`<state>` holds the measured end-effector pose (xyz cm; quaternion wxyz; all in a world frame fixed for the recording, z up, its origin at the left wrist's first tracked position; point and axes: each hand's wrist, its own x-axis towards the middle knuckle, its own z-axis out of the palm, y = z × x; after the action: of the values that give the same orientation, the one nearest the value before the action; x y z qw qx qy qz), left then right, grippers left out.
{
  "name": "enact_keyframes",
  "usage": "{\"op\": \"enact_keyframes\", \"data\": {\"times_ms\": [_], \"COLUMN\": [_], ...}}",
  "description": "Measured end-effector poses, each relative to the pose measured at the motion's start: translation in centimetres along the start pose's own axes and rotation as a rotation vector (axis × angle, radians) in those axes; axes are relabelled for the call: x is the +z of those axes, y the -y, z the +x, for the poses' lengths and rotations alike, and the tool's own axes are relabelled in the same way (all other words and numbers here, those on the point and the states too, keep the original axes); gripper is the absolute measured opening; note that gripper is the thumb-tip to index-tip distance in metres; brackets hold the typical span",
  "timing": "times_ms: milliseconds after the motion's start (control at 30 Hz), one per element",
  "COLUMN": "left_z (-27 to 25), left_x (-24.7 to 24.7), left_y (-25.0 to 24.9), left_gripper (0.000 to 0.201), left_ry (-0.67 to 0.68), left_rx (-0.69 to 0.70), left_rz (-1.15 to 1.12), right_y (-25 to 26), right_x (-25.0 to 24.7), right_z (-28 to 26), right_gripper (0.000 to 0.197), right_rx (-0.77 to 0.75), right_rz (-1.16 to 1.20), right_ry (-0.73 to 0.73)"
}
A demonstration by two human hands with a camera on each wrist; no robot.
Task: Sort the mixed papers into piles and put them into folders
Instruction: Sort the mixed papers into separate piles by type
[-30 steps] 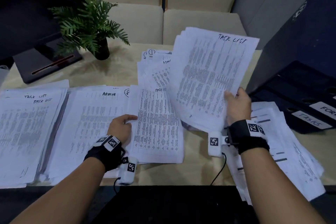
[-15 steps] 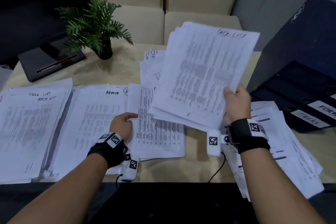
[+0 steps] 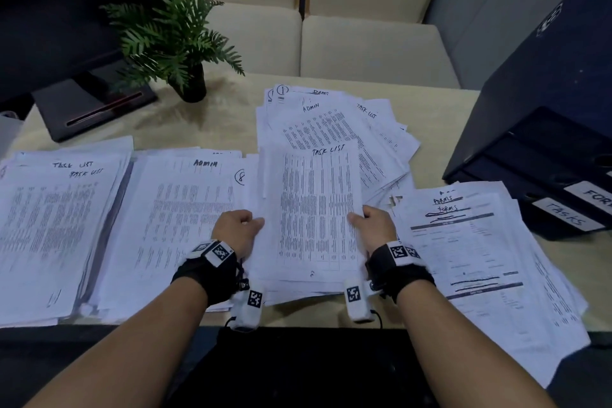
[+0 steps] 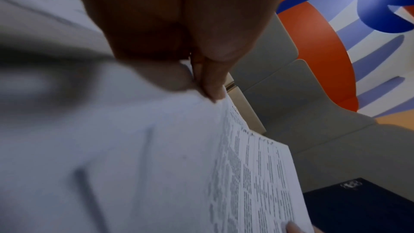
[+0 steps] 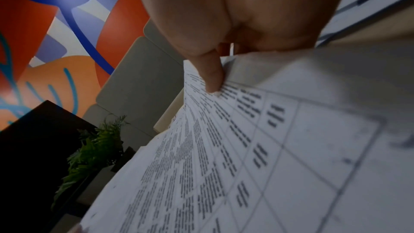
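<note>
— Where's the load?
— I have the Task List stack (image 3: pixel 318 209) in both hands. My left hand (image 3: pixel 236 230) pinches its 9 o'clock edge and my right hand (image 3: pixel 371 228) its 3 o'clock edge, thumb on top. It's mid-table, between the Admin pile (image 3: pixel 185 209) at 9 and the Forms pile (image 3: pixel 470 258) at 3. I can't tell whether it rests or hovers.
— Risk?
— Loose sheets. An uneven squeeze could fan the stack, and lower pages could slide into Admin. Its far edge overlaps the unsorted heap (image 3: pixel 337 122) at 12, so a drag could pull strays along.
— Room?
— Tight sideways. Forms looks to overhang the table (image 3: pixel 215 129) edge at 5, and the binders (image 3: pixel 546 142) block 2. The only bare surface is at 11, by the plant (image 3: pixel 172 40). I'd lift straight up first.
</note>
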<state>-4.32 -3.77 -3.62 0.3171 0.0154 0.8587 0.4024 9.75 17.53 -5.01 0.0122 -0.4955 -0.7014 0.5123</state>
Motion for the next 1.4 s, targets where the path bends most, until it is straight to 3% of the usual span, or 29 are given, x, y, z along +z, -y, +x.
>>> {"op": "enact_keyframes", "data": {"times_ms": [67,133,200,300,400,467,567,867,967,1067,1133,1233,1400], "left_z": [0.2,0.4,0.6,0.5,0.7,0.8,0.6,-0.7,-0.8,-0.8,-0.9,-0.8,-1.0], "left_x": [0.1,0.1,0.1,0.2,0.4,0.3,0.3,0.5,0.5,0.5,0.5,0.4,0.5], "left_y": [-0.1,0.0,0.2,0.3,0.5,0.7,0.7,0.0,0.0,0.1,0.1,0.3,0.1], "left_gripper": [0.05,0.054,0.052,0.041,0.028,0.032,0.021,0.02,0.015,0.017,0.018,0.019,0.016], "left_ry": [-0.002,0.012,0.01,-0.025,-0.016,-0.007,-0.011,-0.022,-0.003,-0.004,0.002,0.003,-0.01], "left_rx": [0.009,0.009,0.019,0.012,0.021,0.028,0.055,0.073,0.09,0.087,0.078,0.074,0.055], "left_rz": [0.0,0.049,0.117,0.231,0.256,0.216,0.163,0.015,0.061,0.087,0.087,0.083,0.056], "right_y": [-0.4,-0.7,-1.0,-1.6,-2.6,-3.2,-3.3,-2.4,-2.3,-1.9,-1.8,-1.8,-2.5], "right_x": [-0.6,-1.4,-2.6,-5.4,-7.9,-8.6,-8.4,-4.1,-3.1,-3.2,-4.0,-6.1,-7.7], "right_z": [0.2,0.2,0.4,0.6,1.0,1.3,1.2,-0.5,-0.9,-1.0,-0.7,-0.5,-0.7], "right_gripper": [0.028,0.026,0.027,0.034,0.02,0.03,0.03,0.022,0.02,0.023,0.021,0.015,0.017], "right_rx": [0.02,0.043,0.061,0.076,0.086,0.084,0.062,0.017,0.019,-0.014,-0.01,0.05,0.048], "right_rz": [-0.016,-0.041,-0.007,0.175,0.251,0.252,0.243,0.139,0.086,-0.05,-0.019,0.217,0.21], "right_ry": [-0.009,-0.033,-0.137,-0.415,-0.519,-0.513,-0.438,0.041,0.114,0.049,-0.136,-0.412,-0.356]}}
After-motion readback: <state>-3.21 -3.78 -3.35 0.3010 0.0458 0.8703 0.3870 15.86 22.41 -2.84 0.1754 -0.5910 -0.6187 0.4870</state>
